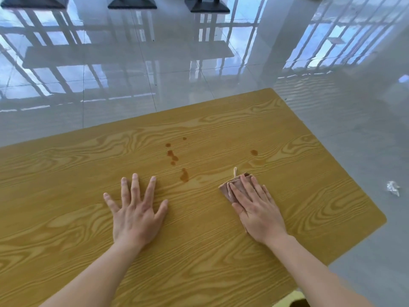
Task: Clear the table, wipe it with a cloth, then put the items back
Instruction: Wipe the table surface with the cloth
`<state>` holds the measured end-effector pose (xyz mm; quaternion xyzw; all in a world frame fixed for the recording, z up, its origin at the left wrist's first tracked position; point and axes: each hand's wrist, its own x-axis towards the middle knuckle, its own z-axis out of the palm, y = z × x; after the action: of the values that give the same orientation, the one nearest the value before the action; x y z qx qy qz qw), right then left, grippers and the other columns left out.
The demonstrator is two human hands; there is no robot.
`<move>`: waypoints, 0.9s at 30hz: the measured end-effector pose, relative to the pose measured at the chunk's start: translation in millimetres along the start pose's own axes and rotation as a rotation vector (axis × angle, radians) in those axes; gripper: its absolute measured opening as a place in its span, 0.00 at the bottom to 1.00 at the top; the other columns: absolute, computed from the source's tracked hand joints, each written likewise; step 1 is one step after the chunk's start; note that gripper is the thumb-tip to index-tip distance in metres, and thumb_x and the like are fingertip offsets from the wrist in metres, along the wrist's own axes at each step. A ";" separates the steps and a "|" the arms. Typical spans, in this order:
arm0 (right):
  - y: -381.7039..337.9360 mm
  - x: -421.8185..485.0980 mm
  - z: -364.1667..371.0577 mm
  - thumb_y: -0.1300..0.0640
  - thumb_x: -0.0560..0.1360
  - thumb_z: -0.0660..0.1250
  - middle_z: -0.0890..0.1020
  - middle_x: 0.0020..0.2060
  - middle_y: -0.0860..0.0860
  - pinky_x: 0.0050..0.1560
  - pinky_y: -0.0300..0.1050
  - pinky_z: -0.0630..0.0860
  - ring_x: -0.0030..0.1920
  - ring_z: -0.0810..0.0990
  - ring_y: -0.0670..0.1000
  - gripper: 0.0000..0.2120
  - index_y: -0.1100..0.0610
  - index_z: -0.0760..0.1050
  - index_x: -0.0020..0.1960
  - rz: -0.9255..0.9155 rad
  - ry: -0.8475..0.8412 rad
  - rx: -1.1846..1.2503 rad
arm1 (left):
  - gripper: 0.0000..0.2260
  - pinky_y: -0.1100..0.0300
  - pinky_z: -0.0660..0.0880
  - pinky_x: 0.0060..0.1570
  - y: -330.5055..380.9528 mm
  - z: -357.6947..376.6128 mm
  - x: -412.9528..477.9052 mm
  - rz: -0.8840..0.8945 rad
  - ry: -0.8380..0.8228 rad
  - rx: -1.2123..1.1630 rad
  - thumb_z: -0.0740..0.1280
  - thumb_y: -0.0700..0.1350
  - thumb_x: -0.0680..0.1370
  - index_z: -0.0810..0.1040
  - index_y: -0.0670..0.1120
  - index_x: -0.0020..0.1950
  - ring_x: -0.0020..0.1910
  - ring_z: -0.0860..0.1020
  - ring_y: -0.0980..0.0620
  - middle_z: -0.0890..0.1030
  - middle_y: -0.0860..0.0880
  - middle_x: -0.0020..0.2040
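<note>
A yellow wood-grain table (88,169) fills the lower view. My right hand (256,209) lies flat with straight fingers on a folded pinkish-brown cloth (230,188), pressing it onto the tabletop right of centre. A short loop of string sticks out at the cloth's far edge. My left hand (135,213) rests palm down on the bare wood, fingers spread. Between and beyond the hands are brown liquid stains (172,156), with a longer smear (184,175) nearer and one drop (254,152) farther right.
The table's right corner (381,218) is rounded, with glossy grey floor tiles beyond it. A crumpled clear wrapper (392,188) lies on the floor to the right. Dark table bases (208,6) stand at the far top.
</note>
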<state>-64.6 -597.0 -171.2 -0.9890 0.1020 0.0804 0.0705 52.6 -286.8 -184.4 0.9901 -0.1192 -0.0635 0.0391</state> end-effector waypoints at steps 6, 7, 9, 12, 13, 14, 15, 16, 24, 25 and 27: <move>28.1 82.0 -26.8 0.34 0.81 0.37 0.40 0.82 0.46 0.80 0.56 0.40 0.81 0.37 0.52 0.28 0.37 0.41 0.80 0.395 -0.006 0.085 | 0.34 0.31 0.35 0.71 1.5 -5.1 1.3 -0.021 -0.022 0.018 0.36 0.73 0.74 0.40 0.62 0.79 0.79 0.35 0.44 0.41 0.48 0.82; 20.6 84.2 -26.0 0.35 0.81 0.37 0.40 0.82 0.47 0.80 0.56 0.41 0.81 0.37 0.53 0.29 0.38 0.42 0.80 0.385 -0.009 0.097 | 0.34 0.31 0.35 0.71 2.0 -5.6 0.6 -0.023 -0.026 0.021 0.37 0.73 0.75 0.41 0.63 0.79 0.79 0.35 0.44 0.41 0.48 0.82; 4.9 64.1 -15.9 0.35 0.82 0.37 0.40 0.82 0.47 0.80 0.56 0.42 0.81 0.37 0.53 0.27 0.36 0.39 0.80 0.246 0.012 0.076 | 0.34 0.32 0.35 0.72 2.6 -6.2 -0.5 -0.036 -0.027 0.026 0.38 0.73 0.75 0.40 0.63 0.79 0.79 0.35 0.45 0.41 0.48 0.82; 3.5 -7.0 3.4 0.37 0.84 0.42 0.47 0.82 0.48 0.79 0.55 0.48 0.82 0.45 0.54 0.27 0.40 0.46 0.81 -0.080 0.059 0.007 | 0.34 0.32 0.36 0.72 2.5 -6.2 -1.8 -0.045 -0.015 0.033 0.37 0.73 0.75 0.39 0.63 0.79 0.79 0.34 0.46 0.40 0.49 0.82; 15.9 -19.1 6.0 0.38 0.84 0.44 0.49 0.82 0.48 0.78 0.55 0.49 0.82 0.48 0.54 0.27 0.41 0.48 0.81 -0.148 0.055 -0.022 | 0.34 0.32 0.36 0.72 2.2 -5.8 -1.3 -0.050 -0.011 0.035 0.37 0.73 0.74 0.40 0.64 0.79 0.79 0.35 0.46 0.41 0.49 0.82; 33.3 -18.0 3.4 0.38 0.84 0.45 0.50 0.82 0.48 0.79 0.54 0.49 0.82 0.48 0.53 0.27 0.41 0.49 0.81 -0.161 0.038 -0.031 | 0.34 0.33 0.36 0.73 1.8 -5.1 -0.7 -0.051 -0.009 0.036 0.37 0.74 0.74 0.40 0.64 0.79 0.79 0.36 0.46 0.42 0.49 0.82; 51.8 -7.9 -2.8 0.38 0.83 0.44 0.49 0.82 0.47 0.79 0.54 0.48 0.82 0.47 0.52 0.27 0.40 0.48 0.81 -0.107 0.031 -0.026 | 0.34 0.33 0.37 0.73 2.0 -4.2 -0.6 -0.049 -0.003 0.037 0.38 0.74 0.74 0.41 0.64 0.79 0.80 0.37 0.46 0.43 0.49 0.82; 68.1 8.5 -11.0 0.37 0.83 0.43 0.48 0.82 0.46 0.80 0.53 0.47 0.82 0.45 0.51 0.27 0.39 0.46 0.81 -0.013 0.044 -0.013 | 0.34 0.33 0.37 0.73 2.2 -3.7 -0.6 -0.045 0.007 0.037 0.39 0.74 0.75 0.42 0.64 0.79 0.80 0.38 0.46 0.44 0.49 0.82; 68.8 132.0 -44.5 0.34 0.81 0.32 0.37 0.81 0.48 0.80 0.58 0.40 0.80 0.35 0.55 0.29 0.39 0.36 0.80 0.250 -0.030 0.029 | 0.33 0.34 0.37 0.74 5.3 -5.1 -2.2 -0.066 0.015 0.049 0.40 0.73 0.74 0.40 0.65 0.78 0.79 0.36 0.49 0.43 0.50 0.82; 57.1 119.6 -38.1 0.35 0.81 0.31 0.35 0.81 0.48 0.80 0.58 0.39 0.80 0.33 0.55 0.29 0.41 0.33 0.80 0.124 -0.027 -0.014 | 0.33 0.35 0.37 0.74 5.5 -6.1 -2.9 -0.068 0.011 0.048 0.40 0.73 0.74 0.40 0.65 0.78 0.79 0.36 0.49 0.43 0.50 0.82; 41.7 71.5 -19.7 0.36 0.83 0.34 0.37 0.81 0.49 0.80 0.57 0.41 0.80 0.35 0.55 0.29 0.44 0.34 0.81 -0.157 -0.005 -0.079 | 0.34 0.35 0.38 0.74 6.4 -7.7 -3.0 -0.065 0.011 0.038 0.41 0.73 0.74 0.42 0.65 0.79 0.79 0.36 0.49 0.44 0.50 0.82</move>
<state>-1.6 -654.1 -169.5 -0.9958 0.0207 0.0810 0.0379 49.2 -291.8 -175.8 0.9943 -0.0879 -0.0568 0.0190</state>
